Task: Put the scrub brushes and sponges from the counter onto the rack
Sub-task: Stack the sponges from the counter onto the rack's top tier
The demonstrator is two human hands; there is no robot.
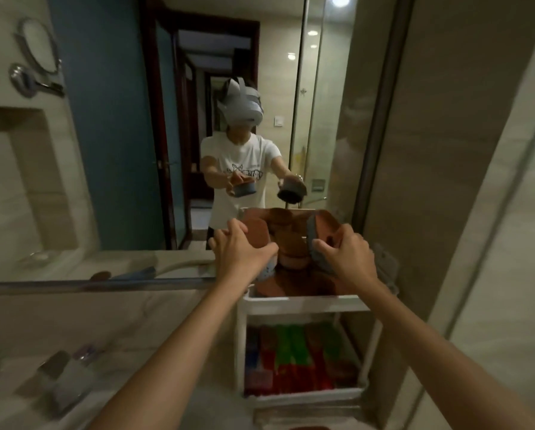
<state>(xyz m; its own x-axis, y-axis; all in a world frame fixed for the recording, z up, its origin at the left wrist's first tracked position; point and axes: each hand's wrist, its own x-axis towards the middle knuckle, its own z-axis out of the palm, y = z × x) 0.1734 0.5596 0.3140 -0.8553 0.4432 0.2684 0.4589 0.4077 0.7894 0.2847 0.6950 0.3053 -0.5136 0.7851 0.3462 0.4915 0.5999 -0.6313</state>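
White rack (303, 304) sitting on counter (111, 330), brown scrub brushes (291, 243) piling in top tier, colourful packs (294, 361) lying at 6 o'clock below.

Large wall mirror (114, 135) stood behind counter. Round shaving mirror (39, 46) hung on tiled wall at upper left. Small blurred bottles (64, 380) lay on pale marble counter (111, 324) at lower left. Wall switch (279, 121) showed in reflection.
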